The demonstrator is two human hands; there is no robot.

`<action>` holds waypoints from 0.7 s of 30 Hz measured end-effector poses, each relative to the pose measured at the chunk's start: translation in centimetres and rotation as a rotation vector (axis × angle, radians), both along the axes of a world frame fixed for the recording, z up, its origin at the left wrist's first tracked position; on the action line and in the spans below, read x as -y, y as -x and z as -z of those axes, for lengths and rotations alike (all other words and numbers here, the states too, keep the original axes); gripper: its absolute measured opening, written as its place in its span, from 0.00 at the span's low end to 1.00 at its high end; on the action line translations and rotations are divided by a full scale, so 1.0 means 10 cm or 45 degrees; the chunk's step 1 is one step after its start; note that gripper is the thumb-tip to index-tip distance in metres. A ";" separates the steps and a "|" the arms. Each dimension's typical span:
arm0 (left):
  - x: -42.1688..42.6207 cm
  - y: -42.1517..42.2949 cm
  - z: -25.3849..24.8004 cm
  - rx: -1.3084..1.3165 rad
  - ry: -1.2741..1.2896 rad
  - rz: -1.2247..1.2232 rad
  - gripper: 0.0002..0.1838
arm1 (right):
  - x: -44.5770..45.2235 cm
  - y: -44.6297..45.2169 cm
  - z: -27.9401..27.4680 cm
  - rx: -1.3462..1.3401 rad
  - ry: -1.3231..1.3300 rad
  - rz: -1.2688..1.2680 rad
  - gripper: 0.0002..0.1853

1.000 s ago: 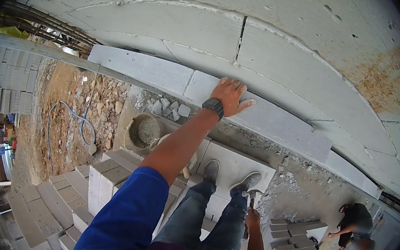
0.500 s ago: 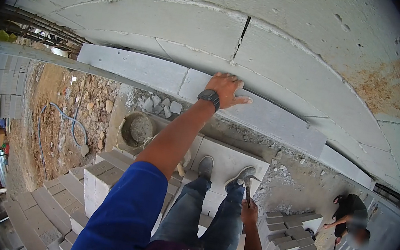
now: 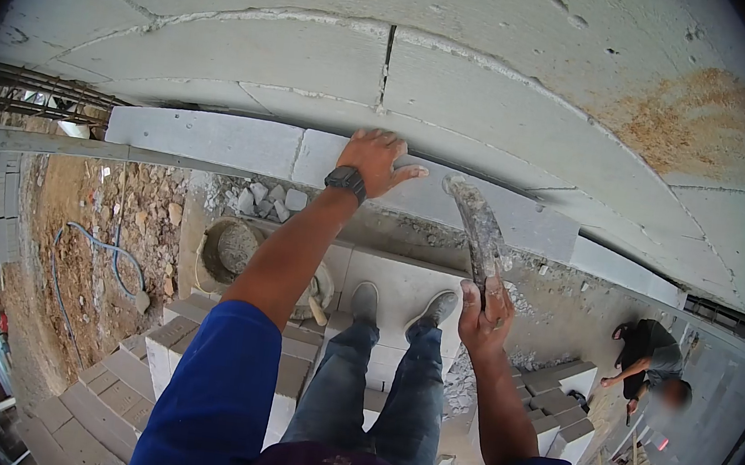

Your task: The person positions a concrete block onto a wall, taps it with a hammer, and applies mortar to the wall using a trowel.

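Note:
My left hand (image 3: pixel 375 161), with a black watch at the wrist, lies flat on a pale concrete block (image 3: pixel 504 209). Its thumb points right, and its fingertips reach the block's edge beside the wall (image 3: pixel 498 100). To the right, my right hand (image 3: pixel 487 317) is wrapped round the handle of a dusty hammer (image 3: pixel 483 231). The hammer's head is raised over the front part of the same block; whether it touches the surface I cannot tell. Another block (image 3: pixel 209 137) sits end to end with this one on the left, a thin joint between them.
Below me, my shoes stand on a pale block platform (image 3: pixel 395 276). A mortar bucket (image 3: pixel 203 255) is at its left, with stacked blocks (image 3: pixel 106 395) lower down. Rubble and a blue hose (image 3: pixel 105 243) lie on the ground. At right, a person (image 3: pixel 652 361) bends over near more blocks (image 3: pixel 555 400).
My right hand has lifted the hammer from beside my leg up to the block. My left hand stays on the block, while the whole view has shifted slightly.

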State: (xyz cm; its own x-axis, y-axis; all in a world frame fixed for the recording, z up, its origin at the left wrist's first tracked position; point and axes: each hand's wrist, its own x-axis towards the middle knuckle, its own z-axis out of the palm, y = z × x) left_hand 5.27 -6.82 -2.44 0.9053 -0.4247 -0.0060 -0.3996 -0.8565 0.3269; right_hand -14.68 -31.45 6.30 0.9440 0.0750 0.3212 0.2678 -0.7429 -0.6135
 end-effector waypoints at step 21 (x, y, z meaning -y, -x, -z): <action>0.09 -0.02 -0.02 0.114 0.066 0.044 0.26 | 0.00 1.61 0.82 -0.809 -0.135 0.291 0.24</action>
State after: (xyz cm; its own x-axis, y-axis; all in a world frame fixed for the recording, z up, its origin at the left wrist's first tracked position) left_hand 5.42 -7.77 -2.24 0.8861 -0.4532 0.0971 -0.4581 -0.8246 0.3320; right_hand -30.76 -31.50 -1.94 0.9403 -0.1497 -0.3058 -0.3245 -0.6655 -0.6722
